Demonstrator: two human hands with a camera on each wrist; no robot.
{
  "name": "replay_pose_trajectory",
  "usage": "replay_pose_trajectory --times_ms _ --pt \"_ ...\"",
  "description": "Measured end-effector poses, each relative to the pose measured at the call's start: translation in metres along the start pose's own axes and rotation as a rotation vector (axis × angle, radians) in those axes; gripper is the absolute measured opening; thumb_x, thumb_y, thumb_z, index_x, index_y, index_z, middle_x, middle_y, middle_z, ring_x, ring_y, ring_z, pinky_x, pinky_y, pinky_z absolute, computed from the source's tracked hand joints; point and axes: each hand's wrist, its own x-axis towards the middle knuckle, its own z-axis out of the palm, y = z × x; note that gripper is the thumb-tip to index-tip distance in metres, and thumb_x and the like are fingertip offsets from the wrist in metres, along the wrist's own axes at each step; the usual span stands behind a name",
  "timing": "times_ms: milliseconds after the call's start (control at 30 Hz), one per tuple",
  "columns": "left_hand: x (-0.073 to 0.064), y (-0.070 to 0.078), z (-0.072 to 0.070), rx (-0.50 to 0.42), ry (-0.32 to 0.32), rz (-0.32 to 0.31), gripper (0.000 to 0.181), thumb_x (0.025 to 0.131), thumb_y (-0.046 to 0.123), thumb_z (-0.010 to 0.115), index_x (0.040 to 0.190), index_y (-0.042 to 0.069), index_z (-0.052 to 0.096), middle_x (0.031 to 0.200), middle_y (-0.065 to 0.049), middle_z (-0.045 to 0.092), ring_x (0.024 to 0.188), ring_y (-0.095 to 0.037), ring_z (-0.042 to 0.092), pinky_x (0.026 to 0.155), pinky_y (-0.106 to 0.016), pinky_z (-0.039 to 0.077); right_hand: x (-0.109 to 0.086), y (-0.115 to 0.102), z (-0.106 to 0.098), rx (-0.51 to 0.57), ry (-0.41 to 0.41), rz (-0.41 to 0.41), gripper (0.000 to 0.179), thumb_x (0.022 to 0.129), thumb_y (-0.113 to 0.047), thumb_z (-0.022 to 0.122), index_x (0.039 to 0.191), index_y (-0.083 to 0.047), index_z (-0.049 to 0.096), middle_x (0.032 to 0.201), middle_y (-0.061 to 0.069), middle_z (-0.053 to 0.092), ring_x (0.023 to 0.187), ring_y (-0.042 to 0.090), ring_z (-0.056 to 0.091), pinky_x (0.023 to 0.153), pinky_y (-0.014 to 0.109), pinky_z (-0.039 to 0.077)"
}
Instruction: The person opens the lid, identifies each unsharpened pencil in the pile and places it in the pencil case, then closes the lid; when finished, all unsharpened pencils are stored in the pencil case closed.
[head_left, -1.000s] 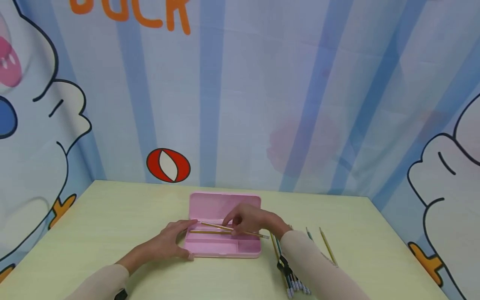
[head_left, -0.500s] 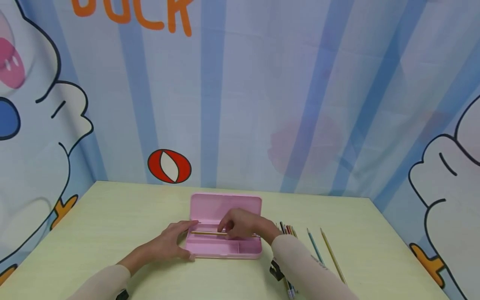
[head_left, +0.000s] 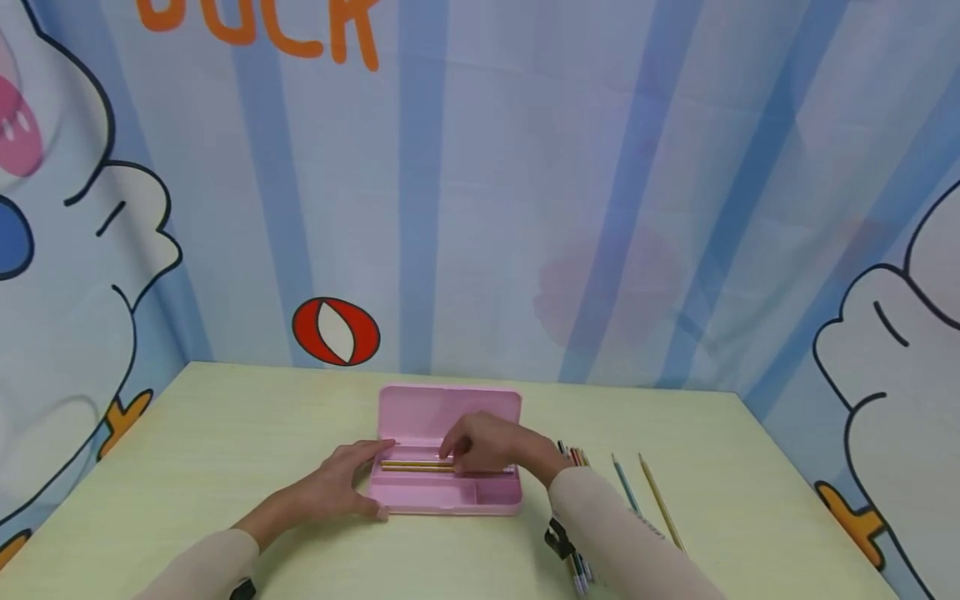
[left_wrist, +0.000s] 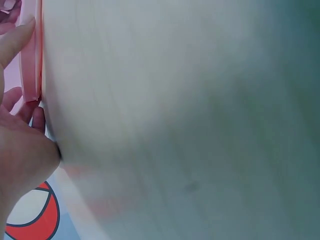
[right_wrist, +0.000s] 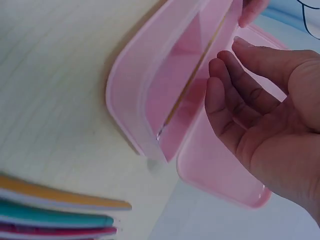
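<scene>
A pink pencil case [head_left: 423, 497] lies with its lid [head_left: 450, 406] raised at the back. My left hand [head_left: 337, 482] grips its left end, thumb at the front and fingers towards the hinge side. Two gold pencils [head_left: 416, 467] lie side by side in the long compartment. Over them is my right hand [head_left: 487, 442], its fingers loosely bent. In the right wrist view that hand holds nothing visible, and a gold pencil [right_wrist: 192, 77] lies in the case below the fingertips. The right hand hides part of the pencils in the head view.
Right of the case, several pencils [head_left: 577, 457] lie in a bunch, partly under the right sleeve [head_left: 615, 525]. A teal pencil [head_left: 625, 483] and a yellow pencil [head_left: 660, 500] lie apart further right. A printed curtain [head_left: 495, 208] rises behind the table [head_left: 262, 408].
The pencil that slanted across the case's right rim now lies inside, alongside the other one. My right hand shifted slightly left and released it. The left hand stays in place.
</scene>
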Motion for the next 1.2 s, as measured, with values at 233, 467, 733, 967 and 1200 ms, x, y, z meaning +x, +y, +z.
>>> replay_pose_trajectory --times_ms 233,467,733,967,1200 --pt "-0.001 -0.001 -0.001 -0.004 -0.003 -0.009 0.095 0.07 0.024 0.09 0.151 0.014 0.042 0.156 -0.018 0.04 0.137 -0.042 0.034 0.11 -0.07 0.031 -0.025 0.009 -0.018 0.08 0.008 0.018 0.025 0.092 -0.002 0.066 0.116 0.0 0.07 0.099 0.011 0.072 0.081 0.011 0.062 0.074 0.024 0.054" --pt "-0.001 -0.003 -0.002 -0.005 -0.005 -0.006 0.095 0.071 0.024 0.09 0.152 0.013 0.041 0.156 -0.019 0.039 0.137 -0.042 0.034 0.11 -0.07 0.031 -0.062 0.027 -0.032 0.287 0.011 0.159 0.034 0.093 -0.003 0.065 0.126 0.004 0.062 0.087 0.012 0.07 0.077 0.03 0.071 0.068 0.035 0.061" --pt "0.0 -0.003 -0.002 -0.002 -0.016 -0.05 0.097 0.072 0.028 0.089 0.153 0.015 0.039 0.157 -0.017 0.038 0.138 -0.041 0.033 0.109 -0.069 0.034 -0.101 0.047 -0.044 0.317 0.057 0.257 0.037 0.093 -0.006 0.066 0.127 0.007 0.06 0.087 0.018 0.071 0.069 0.024 0.069 0.066 0.038 0.062" --pt "0.002 -0.003 -0.002 -0.004 -0.019 -0.033 0.097 0.072 0.028 0.089 0.153 0.014 0.039 0.157 -0.018 0.037 0.139 -0.042 0.032 0.11 -0.069 0.032 -0.125 0.059 -0.045 0.333 0.088 0.351 0.034 0.093 -0.004 0.066 0.125 0.007 0.06 0.083 0.017 0.068 0.067 0.023 0.068 0.063 0.037 0.062" --pt "0.002 -0.001 0.0 0.003 -0.026 -0.03 0.096 0.072 0.028 0.089 0.153 0.015 0.039 0.157 -0.018 0.037 0.138 -0.042 0.033 0.109 -0.069 0.034 -0.14 0.071 -0.033 0.325 0.113 0.43 0.032 0.09 0.0 0.066 0.122 0.005 0.062 0.085 0.013 0.067 0.069 0.022 0.067 0.062 0.037 0.061"
